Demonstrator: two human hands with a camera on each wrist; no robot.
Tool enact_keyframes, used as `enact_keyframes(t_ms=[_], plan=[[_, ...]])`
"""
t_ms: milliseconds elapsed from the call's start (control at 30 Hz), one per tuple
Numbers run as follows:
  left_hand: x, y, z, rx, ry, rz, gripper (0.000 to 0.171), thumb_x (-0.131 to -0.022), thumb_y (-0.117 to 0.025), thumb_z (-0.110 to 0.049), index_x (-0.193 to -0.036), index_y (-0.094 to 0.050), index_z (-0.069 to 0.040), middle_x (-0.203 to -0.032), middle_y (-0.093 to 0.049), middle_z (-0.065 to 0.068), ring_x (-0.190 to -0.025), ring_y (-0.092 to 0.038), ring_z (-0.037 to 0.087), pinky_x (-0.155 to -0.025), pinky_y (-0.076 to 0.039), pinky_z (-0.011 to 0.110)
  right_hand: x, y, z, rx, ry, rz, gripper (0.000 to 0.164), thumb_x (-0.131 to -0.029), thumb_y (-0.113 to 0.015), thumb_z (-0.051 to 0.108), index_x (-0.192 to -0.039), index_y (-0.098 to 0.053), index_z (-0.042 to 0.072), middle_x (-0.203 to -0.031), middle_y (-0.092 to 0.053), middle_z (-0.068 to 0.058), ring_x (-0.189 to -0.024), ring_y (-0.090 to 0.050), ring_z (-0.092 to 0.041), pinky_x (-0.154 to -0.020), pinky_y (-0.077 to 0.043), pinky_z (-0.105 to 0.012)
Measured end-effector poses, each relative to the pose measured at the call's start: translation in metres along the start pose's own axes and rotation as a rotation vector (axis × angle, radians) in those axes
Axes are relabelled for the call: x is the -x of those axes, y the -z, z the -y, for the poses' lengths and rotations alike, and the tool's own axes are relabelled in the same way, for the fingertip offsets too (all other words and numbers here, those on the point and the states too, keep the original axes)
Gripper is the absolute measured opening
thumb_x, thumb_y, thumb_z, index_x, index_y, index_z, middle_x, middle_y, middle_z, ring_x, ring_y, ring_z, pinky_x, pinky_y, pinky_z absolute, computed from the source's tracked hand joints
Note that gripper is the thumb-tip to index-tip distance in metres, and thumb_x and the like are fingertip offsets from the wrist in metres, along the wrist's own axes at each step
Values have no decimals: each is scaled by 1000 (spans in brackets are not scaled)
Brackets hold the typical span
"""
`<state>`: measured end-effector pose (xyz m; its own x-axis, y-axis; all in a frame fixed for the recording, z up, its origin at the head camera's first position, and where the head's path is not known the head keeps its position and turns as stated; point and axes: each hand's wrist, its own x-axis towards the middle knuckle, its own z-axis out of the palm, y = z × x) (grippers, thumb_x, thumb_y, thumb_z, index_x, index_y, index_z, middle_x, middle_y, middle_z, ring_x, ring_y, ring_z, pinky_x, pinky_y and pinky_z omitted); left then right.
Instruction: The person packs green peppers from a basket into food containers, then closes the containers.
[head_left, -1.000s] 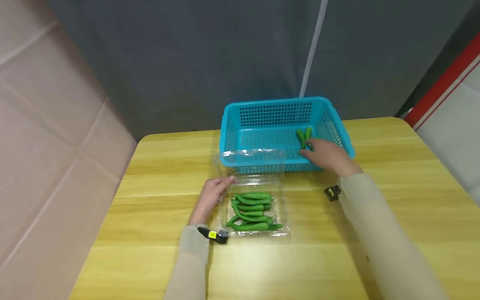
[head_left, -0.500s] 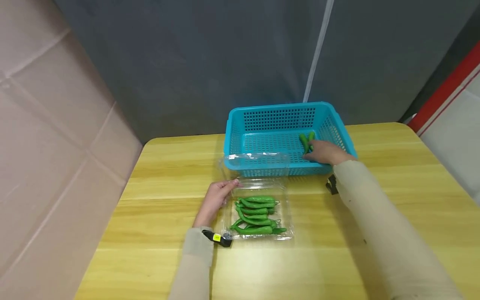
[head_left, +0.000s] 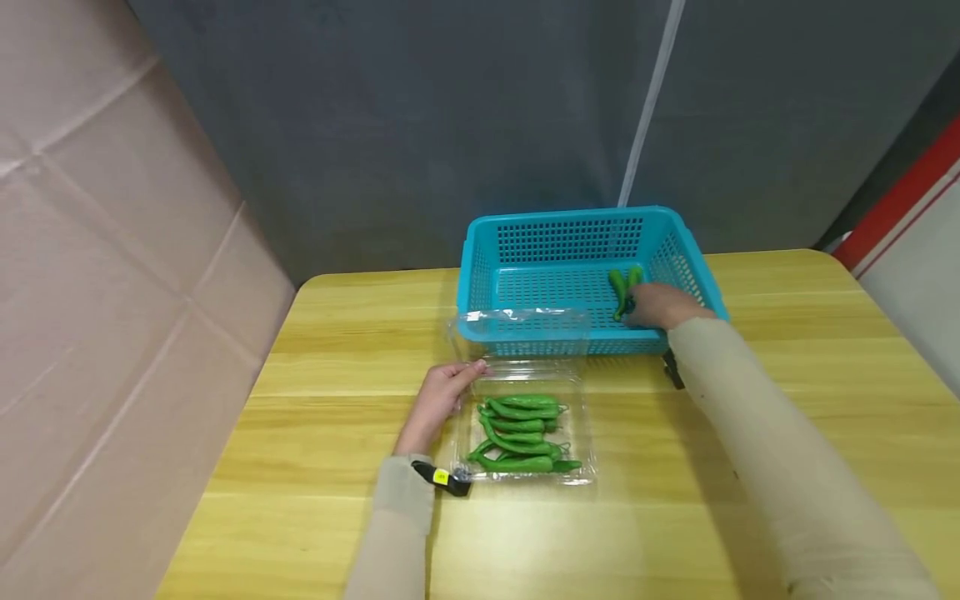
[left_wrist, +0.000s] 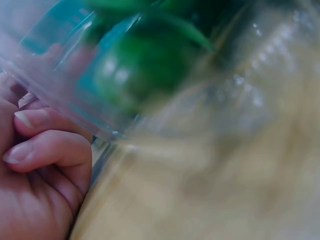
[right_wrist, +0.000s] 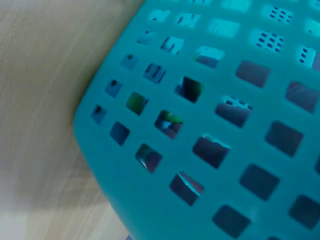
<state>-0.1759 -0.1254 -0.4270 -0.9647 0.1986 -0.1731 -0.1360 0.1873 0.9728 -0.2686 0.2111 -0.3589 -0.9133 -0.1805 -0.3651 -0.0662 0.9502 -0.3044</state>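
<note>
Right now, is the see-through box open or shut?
The box is open: its lid is folded back, leaving the peppers inside uncovered.

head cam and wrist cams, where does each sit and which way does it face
Head: on the head, facing forward and down at the clear box, green peppers and blue basket; left hand, right hand and sleeves show.
Left wrist: on that wrist, facing the box's side and blurred peppers; left hand shows.
Right wrist: on that wrist, facing the basket's outer wall; right hand not clearly visible.
Head and right wrist share the basket.
</note>
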Motion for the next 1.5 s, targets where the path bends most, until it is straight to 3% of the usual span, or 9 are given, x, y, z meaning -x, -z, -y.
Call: enact_keyframes(t_ms=[200, 300, 567, 733, 900, 1000, 1133, 1300, 1500], plan=[[-1, 0, 0, -5, 7, -8, 38, -86, -56, -41, -100, -67, -7, -52, -41, -4, -37, -29, 6, -34, -25, 21, 1, -1, 1, 48, -11, 13, 22, -82, -57, 17, -99, -50, 4, -93, -54, -17, -80, -47, -31, -64, -41, -44], [-2, 0, 1, -10, 2, -6, 36, -86, -56, -41, -99, -68, -10, -56, -45, -1, -37, -30, 6, -34, -25, 21, 1, -2, 1, 66, -23, 7, 16, -82, -57, 17, -92, -50, 6, -88, -54, -15, -78, -47, -30, -63, -40, -44], [-2, 0, 3, -1, -6, -8, 34, -85, -57, -41, -97, -69, -12, -55, -44, -1, -37, -30, 6, -34, -24, 23, -3, -4, 4, 73, -77, 9, 13, -81, -57, 15, -90, -54, 6, -95, -55, -19, -84, -50, -36, -73, -34, -68], [-2, 0, 2, 4, 2, -3, 35, -85, -57, -42, -97, -68, -11, -84, -62, 13, -38, -30, 5, -34, -25, 23, -5, -4, 4, 70, -65, 4, 8, -81, -55, 8, -88, -56, 6, -92, -56, -18, -79, -49, -33, -72, -35, -67], [-2, 1, 2, 0, -3, -7, 36, -85, -57, -42, -98, -68, -10, -87, -62, 13, -37, -30, 5, -34, -24, 23, -8, -5, 3, 128, -40, -77, 7, -82, -49, 2, -86, -55, 3, -90, -54, -21, -78, -50, -35, -70, -40, -60], [-3, 0, 2, 3, -2, -11, 35, -85, -57, -42, -97, -69, -11, -81, -61, 13, -37, -30, 5, -34, -24, 23, -10, -6, 2, 206, -6, -154, 11, -83, -47, 0, -91, -54, -1, -94, -51, -25, -84, -48, -40, -70, -41, -57], [-3, 0, 3, 4, -5, -17, 33, -85, -58, -41, -95, -69, -12, -61, -50, 7, -37, -30, 6, -34, -24, 25, -9, -8, 2, 238, 11, -180, 21, -84, -45, 0, -103, -53, -4, -106, -45, -29, -97, -42, -46, -76, -39, -59], [-2, 0, 3, -7, -15, -19, 33, -85, -57, -41, -94, -70, -12, -53, -41, -3, -37, -30, 6, -34, -24, 24, -6, -9, 4, 188, -27, -146, 34, -87, -42, -1, -121, -45, -4, -119, -33, -34, -107, -34, -51, -82, -34, -63], [-1, 0, 3, -10, -8, -9, 37, -85, -57, -42, -97, -68, -9, -58, -47, 1, -38, -30, 6, -34, -24, 24, -3, -9, 5, 74, -97, -56, 46, -93, -31, 5, -138, -23, 2, -135, -7, -36, -114, -21, -57, -82, -23, -72]])
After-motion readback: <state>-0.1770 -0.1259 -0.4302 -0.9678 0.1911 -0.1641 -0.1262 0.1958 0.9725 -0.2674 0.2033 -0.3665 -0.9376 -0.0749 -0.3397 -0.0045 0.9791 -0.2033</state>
